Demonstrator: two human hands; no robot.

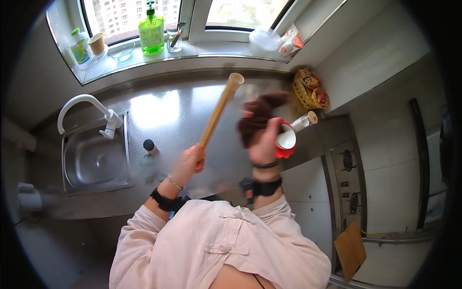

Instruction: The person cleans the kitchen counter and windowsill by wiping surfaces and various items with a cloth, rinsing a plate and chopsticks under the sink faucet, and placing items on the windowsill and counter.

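Observation:
My left hand (193,160) is closed round the lower end of a long wooden stick (216,113). The stick slants up and away over the counter, and its far end is flared and round. A crumpled dark brown cloth (257,118) is in my right hand (264,147), blurred by motion. Just right of that hand is a white cup (286,137) on a red scalloped base (285,153); whether the hand touches it I cannot tell. A clear jar with a wooden-looking lid (304,122) lies beside the cup.
A metal sink (98,166) with a white faucet (86,98) is at the left. A dark-capped bottle (150,146) stands near my left hand. Along the windowsill are a green soap bottle (151,36) and a glass (174,41). A yellow basket (303,96) holds packets; a stove (349,168) is right.

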